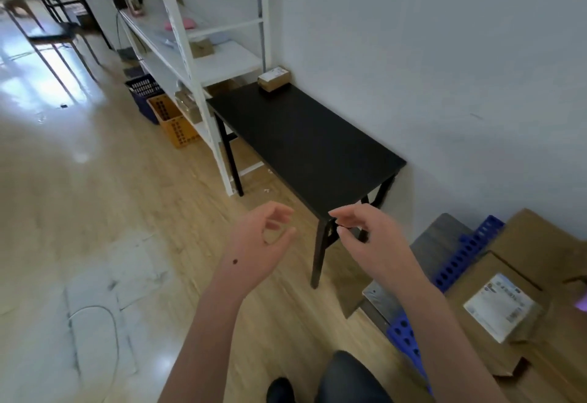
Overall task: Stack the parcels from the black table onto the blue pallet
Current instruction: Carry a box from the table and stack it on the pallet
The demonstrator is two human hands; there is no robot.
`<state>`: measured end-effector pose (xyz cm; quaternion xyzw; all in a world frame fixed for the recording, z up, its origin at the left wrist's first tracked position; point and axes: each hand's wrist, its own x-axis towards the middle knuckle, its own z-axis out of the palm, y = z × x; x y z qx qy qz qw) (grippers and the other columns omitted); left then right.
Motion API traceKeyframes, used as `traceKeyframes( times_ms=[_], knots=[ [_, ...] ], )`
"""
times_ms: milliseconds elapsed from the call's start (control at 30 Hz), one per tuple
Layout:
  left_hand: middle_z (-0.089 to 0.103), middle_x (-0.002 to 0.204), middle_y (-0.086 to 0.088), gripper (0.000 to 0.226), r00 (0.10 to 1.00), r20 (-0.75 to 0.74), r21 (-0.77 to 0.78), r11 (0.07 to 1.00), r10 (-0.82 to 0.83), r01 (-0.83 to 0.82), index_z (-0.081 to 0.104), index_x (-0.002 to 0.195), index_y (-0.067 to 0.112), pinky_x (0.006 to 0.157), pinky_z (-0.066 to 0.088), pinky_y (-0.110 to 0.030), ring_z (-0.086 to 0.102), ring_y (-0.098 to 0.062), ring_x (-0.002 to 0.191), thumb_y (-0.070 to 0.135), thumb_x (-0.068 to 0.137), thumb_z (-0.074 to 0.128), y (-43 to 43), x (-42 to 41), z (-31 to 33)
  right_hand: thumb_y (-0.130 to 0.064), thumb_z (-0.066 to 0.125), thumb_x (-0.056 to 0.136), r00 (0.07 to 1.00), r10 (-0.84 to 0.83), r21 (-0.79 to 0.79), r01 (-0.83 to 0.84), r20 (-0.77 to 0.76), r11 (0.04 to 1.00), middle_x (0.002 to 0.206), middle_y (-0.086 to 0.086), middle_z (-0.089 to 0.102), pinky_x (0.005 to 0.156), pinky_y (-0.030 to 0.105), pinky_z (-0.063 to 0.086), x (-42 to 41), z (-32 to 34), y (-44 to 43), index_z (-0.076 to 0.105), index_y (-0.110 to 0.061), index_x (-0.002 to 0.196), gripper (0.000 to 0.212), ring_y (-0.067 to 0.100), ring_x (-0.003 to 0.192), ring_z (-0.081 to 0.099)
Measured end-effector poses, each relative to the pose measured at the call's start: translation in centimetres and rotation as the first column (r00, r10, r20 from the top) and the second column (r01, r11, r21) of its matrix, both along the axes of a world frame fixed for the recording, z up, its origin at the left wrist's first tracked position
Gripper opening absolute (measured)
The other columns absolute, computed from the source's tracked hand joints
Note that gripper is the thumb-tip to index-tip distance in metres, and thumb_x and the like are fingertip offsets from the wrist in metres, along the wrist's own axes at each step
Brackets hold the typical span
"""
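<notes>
Standing against the wall: black desk [305, 139]. Lying low at right: blue pallet [457, 259], bearing cardboard parcels [495, 301]. Resting at the desk's far end: one small parcel [273, 78]. Hovering empty, forearms extended: left grip [260, 240] and right grip [365, 231], fingers loosely curled, open.

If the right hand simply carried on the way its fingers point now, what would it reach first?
Probably the near corner of the black table: the empty right hand hovers just short of it, fingers aimed up and left. Depth is uncertain; the small parcel sits at the far end.
</notes>
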<state>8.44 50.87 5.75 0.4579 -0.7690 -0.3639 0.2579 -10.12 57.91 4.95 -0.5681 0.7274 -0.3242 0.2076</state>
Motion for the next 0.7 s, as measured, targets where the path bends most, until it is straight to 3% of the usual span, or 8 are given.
traceKeyframes(
  times_ms=[133,300,567,633,700],
  knots=[
    [0.063,0.1,0.016,0.024,0.998,-0.017,0.027,0.998,0.055,-0.055,0.062,0.107,0.03,0.081,0.047,-0.018,0.06,0.0,0.093,0.022,0.086,0.064,-3.1,2.7,-1.2,-0.025,0.064,0.089,0.997,0.069,0.097,-0.065,-0.033,0.993,0.103,-0.022,0.057,0.078,0.006,0.037,1.7,-0.8,-3.9,0.054,-0.045,0.108,0.03,-0.012,0.096,0.052],
    [0.063,0.1,0.018,0.024,0.996,-0.023,0.032,0.995,0.09,-0.089,0.061,0.107,0.032,0.077,0.045,-0.012,0.06,0.003,0.091,0.023,0.085,0.064,-8.2,4.1,-2.3,-0.019,0.065,0.088,0.994,0.102,0.162,-0.097,-0.027,0.982,0.108,-0.017,0.057,0.088,0.014,0.044,2.7,-1.8,-9.1,0.058,-0.037,0.116,0.034,-0.004,0.101,0.055],
    [0.06,0.102,0.02,0.037,0.996,0.008,0.047,0.995,0.091,-0.092,0.056,0.112,0.037,0.076,0.042,-0.008,0.058,0.006,0.09,0.023,0.081,0.071,-19.3,5.0,-2.6,-0.013,0.065,0.088,0.991,0.122,0.204,-0.131,0.058,0.97,0.113,-0.017,0.056,0.077,0.006,0.038,3.5,-1.5,-20.6,0.057,-0.037,0.118,0.039,-0.003,0.104,0.053],
    [0.06,0.103,0.02,0.038,0.997,0.03,0.04,0.997,0.071,-0.072,0.055,0.112,0.037,0.075,0.042,-0.008,0.058,0.006,0.091,0.023,0.081,0.071,-22.8,4.7,-2.3,-0.011,0.065,0.088,0.992,0.108,0.201,-0.121,0.073,0.972,0.116,-0.014,0.055,0.082,0.008,0.04,3.4,-0.8,-24.0,0.057,-0.034,0.12,0.039,-0.001,0.106,0.053],
    [0.06,0.103,0.02,0.038,0.998,0.046,0.031,0.998,0.051,-0.053,0.055,0.111,0.039,0.073,0.042,-0.007,0.058,0.006,0.09,0.021,0.081,0.071,-26.2,4.1,-1.9,-0.008,0.064,0.089,0.991,0.091,0.235,-0.111,0.095,0.966,0.121,-0.009,0.055,0.095,0.02,0.044,3.1,0.2,-27.4,0.056,-0.029,0.123,0.041,0.004,0.111,0.054]
  ],
)
